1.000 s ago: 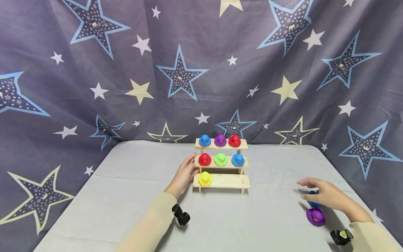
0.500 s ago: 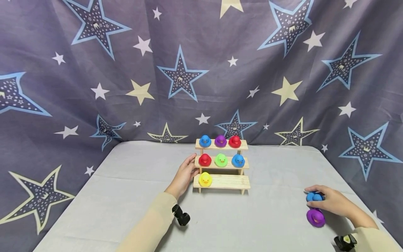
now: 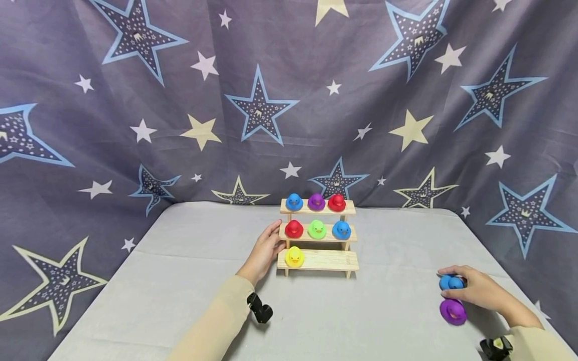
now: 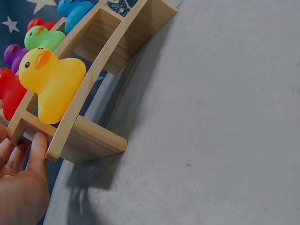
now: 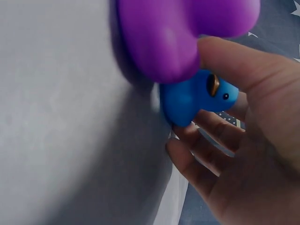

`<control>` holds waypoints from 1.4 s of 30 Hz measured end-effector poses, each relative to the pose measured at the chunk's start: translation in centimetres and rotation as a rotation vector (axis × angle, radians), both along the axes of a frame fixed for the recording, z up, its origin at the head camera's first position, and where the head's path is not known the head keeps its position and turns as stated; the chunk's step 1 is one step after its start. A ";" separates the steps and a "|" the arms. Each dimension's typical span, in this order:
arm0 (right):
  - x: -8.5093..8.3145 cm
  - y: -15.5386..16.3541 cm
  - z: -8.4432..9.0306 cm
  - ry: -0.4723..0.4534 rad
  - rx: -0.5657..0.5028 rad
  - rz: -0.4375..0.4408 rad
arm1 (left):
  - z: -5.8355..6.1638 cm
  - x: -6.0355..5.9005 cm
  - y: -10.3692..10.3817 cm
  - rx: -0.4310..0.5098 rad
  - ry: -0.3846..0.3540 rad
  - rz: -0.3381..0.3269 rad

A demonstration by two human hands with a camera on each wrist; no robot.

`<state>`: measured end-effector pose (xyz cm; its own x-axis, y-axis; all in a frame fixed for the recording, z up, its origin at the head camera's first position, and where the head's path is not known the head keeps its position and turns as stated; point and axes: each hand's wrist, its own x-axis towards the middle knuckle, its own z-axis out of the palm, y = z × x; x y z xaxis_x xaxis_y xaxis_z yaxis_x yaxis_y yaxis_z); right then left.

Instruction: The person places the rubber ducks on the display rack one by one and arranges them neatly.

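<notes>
Right hand (image 3: 478, 291), at the right edge of the grey table (image 3: 189, 281): its grip is curled around a blue rubber duck (image 3: 450, 282), thumb and fingers (image 5: 206, 140) pinching the toy from either side, as the right wrist view shows. The blue rubber duck sits low over the table, touching or just beside a purple rubber duck (image 3: 453, 311) that lies on the cloth nearer the person.

Left hand (image 3: 266, 250): fingers straight and relaxed, laid against the left end of a three-tier wooden stand (image 3: 329, 259) at the table's middle; in the left wrist view the fingertips (image 4: 37, 145) touch the lowest step's end post. Nothing is clasped in this grip.

Stand contents: top tier, left to right, blue duck (image 3: 294, 201), purple duck (image 3: 316, 201), red duck (image 3: 336, 202); middle tier, red duck (image 3: 294, 228), green duck (image 3: 317, 229), blue duck (image 3: 341, 229); bottom tier, a yellow duck (image 3: 294, 256) at its left end, upright and facing the person.

Background: a star-printed curtain (image 3: 135, 100) hangs behind the table.
</notes>
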<state>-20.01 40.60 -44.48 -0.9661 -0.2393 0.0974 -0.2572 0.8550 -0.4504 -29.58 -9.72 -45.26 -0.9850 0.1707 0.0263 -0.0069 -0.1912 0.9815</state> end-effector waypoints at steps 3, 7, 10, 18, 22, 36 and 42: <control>0.0 -0.1 0.1 -0.005 0.005 -0.005 | 0.0 0.1 0.0 -0.001 0.001 0.000; 0.1 -0.2 0.3 -0.015 0.005 -0.010 | 0.1 0.1 0.0 0.000 0.004 -0.001; 0.1 -0.2 0.3 -0.020 0.004 -0.010 | 0.1 0.1 0.1 -0.001 0.002 -0.003; -0.2 -0.2 0.2 0.009 0.007 -0.005 | 0.1 0.1 0.0 -0.010 -0.001 0.000; -0.2 -0.4 0.2 0.010 0.003 0.001 | 0.1 0.1 0.0 -0.013 -0.004 -0.002; -0.7 -2.8 1.6 0.015 -0.010 0.043 | 0.3 0.2 0.1 -0.013 0.002 -0.004; -0.9 -4.2 2.0 0.078 -0.030 0.091 | 0.3 0.2 0.1 -0.014 0.000 -0.009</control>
<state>-20.87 36.40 -42.46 -0.9299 -0.3211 0.1795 -0.3679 0.8130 -0.4513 -29.35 -9.66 -44.96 -0.9834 0.1797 0.0242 -0.0081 -0.1770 0.9842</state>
